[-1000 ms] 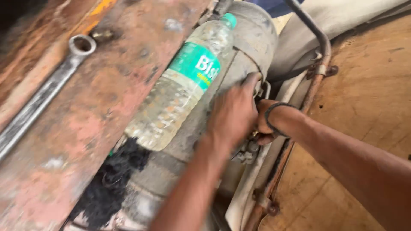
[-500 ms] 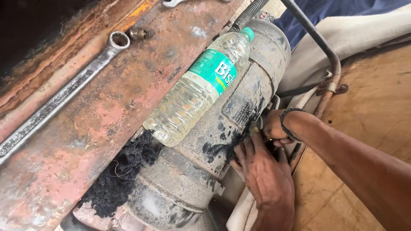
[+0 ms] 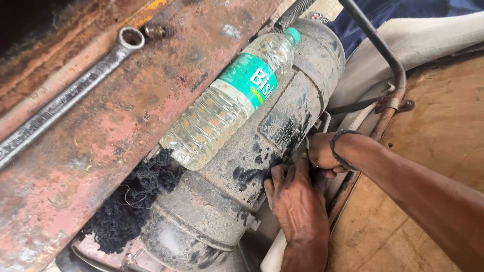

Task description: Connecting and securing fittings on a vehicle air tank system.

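A grimy grey cylindrical tank (image 3: 282,126) lies slanted beside a rusty metal beam (image 3: 101,141). A clear plastic water bottle (image 3: 227,108) with a green label and cap rests along the tank's top. My left hand (image 3: 297,201) comes up from the bottom edge and lies flat against the tank's lower side, fingers together, holding nothing. My right hand (image 3: 322,153), with a dark band on the wrist, reaches in from the right and is tucked against the tank's side just above the left hand. Its fingers are hidden behind the tank.
A long ring spanner (image 3: 65,98) lies on the beam, with a small bolt (image 3: 156,31) near its ring end. A wad of black thread waste (image 3: 131,201) sits under the bottle's base. A rusty bent pipe (image 3: 388,75) runs past a wooden board (image 3: 443,151) on the right.
My left hand has slid down from the tank's upper side near the bottle to its lower side. The right hand has stayed by the tank's side. The view has shifted.
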